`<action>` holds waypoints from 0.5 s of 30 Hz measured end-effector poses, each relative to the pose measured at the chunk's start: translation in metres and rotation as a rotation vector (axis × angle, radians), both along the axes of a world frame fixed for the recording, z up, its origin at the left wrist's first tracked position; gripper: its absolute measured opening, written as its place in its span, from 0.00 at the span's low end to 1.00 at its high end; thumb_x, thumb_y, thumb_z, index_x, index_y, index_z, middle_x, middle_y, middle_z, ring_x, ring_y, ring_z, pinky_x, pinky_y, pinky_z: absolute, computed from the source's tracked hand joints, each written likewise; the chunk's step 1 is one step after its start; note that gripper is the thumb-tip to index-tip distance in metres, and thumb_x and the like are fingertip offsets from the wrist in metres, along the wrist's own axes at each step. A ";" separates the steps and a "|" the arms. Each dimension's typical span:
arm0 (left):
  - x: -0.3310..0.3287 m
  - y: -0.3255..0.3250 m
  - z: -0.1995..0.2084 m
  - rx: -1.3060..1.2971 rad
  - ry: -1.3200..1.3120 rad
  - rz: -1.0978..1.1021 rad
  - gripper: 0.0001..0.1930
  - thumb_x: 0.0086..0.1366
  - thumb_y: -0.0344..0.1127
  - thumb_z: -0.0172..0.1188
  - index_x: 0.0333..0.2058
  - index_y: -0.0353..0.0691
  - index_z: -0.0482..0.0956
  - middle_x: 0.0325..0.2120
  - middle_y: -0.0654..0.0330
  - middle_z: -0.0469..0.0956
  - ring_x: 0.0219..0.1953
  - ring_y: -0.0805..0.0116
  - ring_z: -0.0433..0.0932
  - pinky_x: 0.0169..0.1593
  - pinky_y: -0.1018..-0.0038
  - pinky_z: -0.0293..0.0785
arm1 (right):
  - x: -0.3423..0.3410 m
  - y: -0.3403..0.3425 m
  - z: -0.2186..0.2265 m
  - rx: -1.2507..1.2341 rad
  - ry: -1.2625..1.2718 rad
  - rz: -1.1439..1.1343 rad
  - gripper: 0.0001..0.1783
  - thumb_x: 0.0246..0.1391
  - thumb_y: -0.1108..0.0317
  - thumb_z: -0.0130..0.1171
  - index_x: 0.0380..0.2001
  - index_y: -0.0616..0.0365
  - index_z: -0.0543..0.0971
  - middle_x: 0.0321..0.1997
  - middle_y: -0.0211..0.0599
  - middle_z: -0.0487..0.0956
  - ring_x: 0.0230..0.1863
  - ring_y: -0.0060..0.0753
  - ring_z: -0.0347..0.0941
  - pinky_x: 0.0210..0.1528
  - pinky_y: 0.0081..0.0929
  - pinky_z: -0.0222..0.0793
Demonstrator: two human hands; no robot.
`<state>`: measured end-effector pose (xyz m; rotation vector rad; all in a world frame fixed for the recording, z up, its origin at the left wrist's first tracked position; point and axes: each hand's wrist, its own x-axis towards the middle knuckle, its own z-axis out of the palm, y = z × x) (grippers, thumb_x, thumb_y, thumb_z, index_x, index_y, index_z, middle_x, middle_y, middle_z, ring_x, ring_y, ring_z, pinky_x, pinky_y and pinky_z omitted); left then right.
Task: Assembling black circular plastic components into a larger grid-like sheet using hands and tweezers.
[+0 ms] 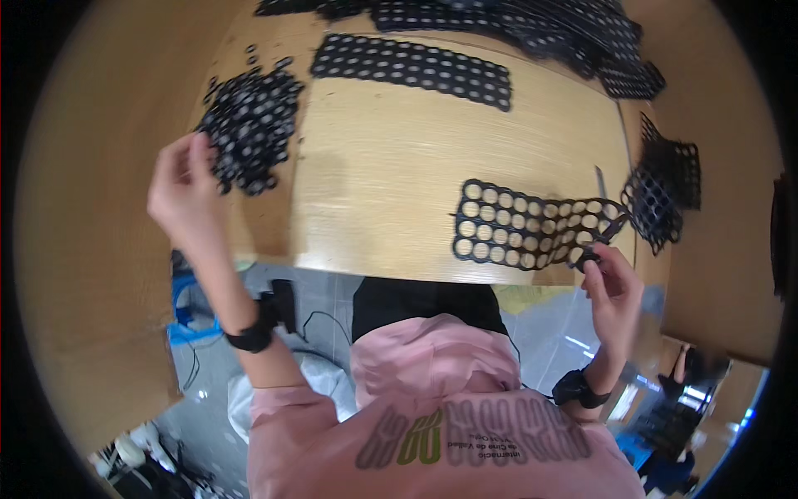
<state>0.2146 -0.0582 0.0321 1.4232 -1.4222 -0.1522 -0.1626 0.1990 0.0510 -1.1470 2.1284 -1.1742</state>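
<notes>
My left hand (183, 187) is at the left edge of a heap of small black round pieces (253, 125) with pale centres. Its fingers are curled and drawn together; anything between them is hidden. At the table's front right, my right hand (613, 287) pinches the near right corner of a black sheet with rows of round holes (519, 224). This sheet lies flat at its left and buckles upward toward my fingers. A small dark bit shows at my right fingertips, too small to make out.
Another perforated black strip (411, 71), its holes showing pale, lies at the table's far side. Behind it are stacked dark sheets (532, 33). Crumpled black mesh pieces (657, 195) lie at the right, near a thin metal tool (600, 181). Wooden panels (108, 208) rise on both sides.
</notes>
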 end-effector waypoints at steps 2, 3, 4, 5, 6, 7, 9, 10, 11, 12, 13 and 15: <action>0.031 -0.025 -0.006 -0.025 -0.141 0.083 0.08 0.63 0.34 0.63 0.31 0.35 0.81 0.23 0.61 0.81 0.27 0.76 0.79 0.34 0.78 0.75 | 0.002 0.000 0.004 -0.030 0.082 0.106 0.13 0.54 0.81 0.58 0.44 0.67 0.77 0.40 0.36 0.76 0.37 0.22 0.73 0.38 0.16 0.70; 0.037 -0.035 -0.012 0.051 -0.237 0.131 0.08 0.63 0.35 0.63 0.32 0.35 0.81 0.23 0.60 0.81 0.28 0.75 0.79 0.35 0.77 0.75 | 0.004 0.000 0.005 -0.021 0.071 0.113 0.14 0.53 0.82 0.57 0.44 0.68 0.77 0.39 0.37 0.76 0.38 0.23 0.73 0.39 0.17 0.70; 0.042 -0.042 -0.018 0.122 -0.337 0.177 0.09 0.62 0.36 0.64 0.33 0.36 0.81 0.24 0.59 0.81 0.28 0.75 0.79 0.36 0.76 0.74 | 0.005 0.001 0.005 -0.014 0.059 0.119 0.14 0.53 0.83 0.56 0.45 0.68 0.77 0.39 0.38 0.75 0.39 0.25 0.73 0.40 0.18 0.70; 0.054 -0.048 -0.029 0.168 -0.375 0.159 0.08 0.62 0.36 0.64 0.34 0.37 0.81 0.24 0.58 0.81 0.28 0.73 0.79 0.36 0.75 0.74 | 0.008 -0.001 0.007 -0.042 0.052 0.153 0.15 0.53 0.84 0.55 0.45 0.67 0.77 0.39 0.39 0.75 0.39 0.25 0.73 0.40 0.18 0.70; 0.061 -0.054 -0.042 0.208 -0.413 0.135 0.07 0.61 0.35 0.63 0.34 0.38 0.81 0.25 0.57 0.81 0.28 0.72 0.79 0.36 0.74 0.74 | 0.009 0.000 0.006 -0.072 0.048 0.182 0.15 0.53 0.84 0.55 0.46 0.67 0.77 0.39 0.39 0.74 0.38 0.26 0.73 0.41 0.18 0.70; 0.065 -0.054 -0.053 0.196 -0.370 0.100 0.07 0.61 0.35 0.63 0.34 0.37 0.81 0.25 0.57 0.81 0.28 0.71 0.79 0.36 0.74 0.74 | 0.010 -0.003 0.006 -0.103 0.098 0.198 0.16 0.52 0.85 0.56 0.45 0.66 0.78 0.37 0.40 0.74 0.36 0.27 0.72 0.38 0.20 0.69; 0.068 -0.054 -0.060 0.220 -0.379 0.065 0.06 0.61 0.33 0.62 0.34 0.37 0.81 0.26 0.57 0.81 0.28 0.70 0.79 0.37 0.73 0.75 | 0.012 -0.005 0.009 -0.117 0.143 0.169 0.16 0.52 0.84 0.56 0.45 0.65 0.78 0.36 0.39 0.74 0.35 0.27 0.72 0.37 0.20 0.68; 0.069 -0.053 -0.061 0.184 -0.411 0.041 0.07 0.62 0.33 0.61 0.36 0.38 0.82 0.27 0.55 0.81 0.30 0.68 0.80 0.37 0.72 0.75 | 0.013 -0.008 0.012 -0.128 0.165 0.180 0.16 0.52 0.84 0.56 0.44 0.65 0.79 0.35 0.39 0.74 0.34 0.27 0.71 0.35 0.20 0.68; 0.069 -0.053 -0.059 0.190 -0.423 0.046 0.07 0.62 0.34 0.61 0.37 0.38 0.82 0.28 0.55 0.82 0.31 0.68 0.80 0.38 0.72 0.75 | 0.015 -0.009 0.014 -0.139 0.181 0.175 0.15 0.51 0.83 0.58 0.44 0.64 0.79 0.33 0.38 0.75 0.33 0.30 0.71 0.34 0.22 0.67; 0.068 -0.054 -0.057 0.196 -0.436 0.053 0.08 0.63 0.34 0.61 0.38 0.38 0.82 0.30 0.55 0.82 0.33 0.67 0.81 0.38 0.73 0.75 | 0.016 -0.009 0.018 -0.135 0.190 0.166 0.15 0.51 0.83 0.58 0.44 0.64 0.79 0.33 0.38 0.75 0.33 0.30 0.71 0.34 0.22 0.67; 0.072 -0.056 -0.061 0.199 -0.427 0.053 0.08 0.63 0.34 0.61 0.38 0.38 0.82 0.30 0.55 0.82 0.33 0.67 0.81 0.38 0.73 0.75 | 0.018 -0.011 0.022 -0.145 0.257 0.198 0.15 0.51 0.82 0.59 0.44 0.63 0.79 0.34 0.39 0.75 0.33 0.31 0.71 0.34 0.23 0.67; 0.074 -0.060 -0.065 -0.039 -0.374 0.088 0.10 0.64 0.35 0.59 0.42 0.38 0.81 0.33 0.56 0.81 0.34 0.67 0.80 0.40 0.73 0.75 | 0.019 -0.011 0.025 -0.169 0.327 0.235 0.15 0.50 0.79 0.60 0.44 0.62 0.79 0.34 0.39 0.77 0.33 0.35 0.70 0.33 0.26 0.67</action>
